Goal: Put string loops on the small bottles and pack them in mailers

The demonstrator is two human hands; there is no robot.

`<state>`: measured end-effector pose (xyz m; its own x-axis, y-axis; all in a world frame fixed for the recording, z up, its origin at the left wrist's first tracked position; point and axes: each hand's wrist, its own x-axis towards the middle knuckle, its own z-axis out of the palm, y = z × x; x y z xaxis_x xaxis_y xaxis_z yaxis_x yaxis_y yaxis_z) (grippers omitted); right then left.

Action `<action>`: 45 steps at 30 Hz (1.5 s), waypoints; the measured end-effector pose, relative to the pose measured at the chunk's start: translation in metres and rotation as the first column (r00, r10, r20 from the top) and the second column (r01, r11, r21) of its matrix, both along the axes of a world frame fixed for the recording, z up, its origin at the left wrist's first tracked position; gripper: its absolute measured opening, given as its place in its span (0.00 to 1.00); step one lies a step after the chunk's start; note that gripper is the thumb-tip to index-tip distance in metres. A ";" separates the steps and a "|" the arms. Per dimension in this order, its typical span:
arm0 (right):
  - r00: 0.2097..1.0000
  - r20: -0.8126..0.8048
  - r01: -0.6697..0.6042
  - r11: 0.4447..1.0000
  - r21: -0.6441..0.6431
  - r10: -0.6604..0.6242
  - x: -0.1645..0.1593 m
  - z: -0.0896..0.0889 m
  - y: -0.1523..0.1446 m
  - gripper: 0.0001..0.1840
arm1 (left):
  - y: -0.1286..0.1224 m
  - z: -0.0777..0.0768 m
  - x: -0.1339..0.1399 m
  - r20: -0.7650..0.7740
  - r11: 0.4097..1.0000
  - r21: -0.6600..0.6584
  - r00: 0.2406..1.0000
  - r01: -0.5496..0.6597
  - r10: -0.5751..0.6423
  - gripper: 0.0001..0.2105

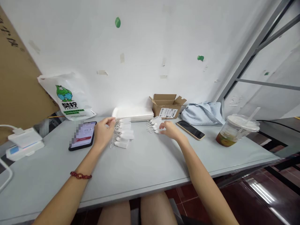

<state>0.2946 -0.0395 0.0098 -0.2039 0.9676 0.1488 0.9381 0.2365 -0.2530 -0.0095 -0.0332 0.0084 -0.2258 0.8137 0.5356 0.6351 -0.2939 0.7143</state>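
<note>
Small white tags with thin looped strings lie in two rows on the grey table. My left hand [104, 132] is at the upper left end of the left row of tags [125, 132], with its fingertips drawn together by the strings. Whatever is between them is too small to make out. At the right end of the right row of tags [154, 123] is my right hand [170, 129], its fingers curled and closed round the end of a white tag. The far side of that hand's grip is hidden.
Behind the tags are a stack of white sheets [134, 115] and an open cardboard box [167, 109]. Phones lie at left [82, 137] and right [191, 129]. A drink cup [231, 132], a light blue cloth bag [202, 113], a plastic bag [70, 100] and a charger [24, 142] stand about.
</note>
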 end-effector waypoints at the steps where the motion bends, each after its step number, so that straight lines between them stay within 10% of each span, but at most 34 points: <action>1: 1.000 0.010 0.009 1.000 -0.020 -0.009 -0.001 0.000 -0.002 0.09 | -0.004 0.003 0.004 -0.065 1.000 0.025 0.998 0.001 0.001 0.14; 7: 0.992 -0.066 -0.116 0.991 -0.066 0.112 -0.019 0.004 -0.013 0.06 | -0.023 0.001 0.032 -0.345 0.941 0.084 0.896 0.327 -0.280 0.14; 13: 0.797 -0.549 -0.333 0.941 -0.051 0.252 -0.043 0.020 -0.030 0.16 | -0.036 0.000 0.050 -0.176 0.859 -0.155 0.842 0.489 -0.511 0.19; 29: 0.491 -0.865 -0.277 0.960 -0.043 0.103 -0.065 0.007 -0.031 0.20 | -0.030 0.011 0.041 0.025 0.783 -0.300 0.825 0.544 -0.564 0.15; 45: 0.463 -0.883 -0.264 0.963 -0.054 0.078 -0.066 0.011 -0.035 0.20 | -0.039 0.020 0.048 0.417 0.707 -0.337 0.772 0.622 -0.480 0.14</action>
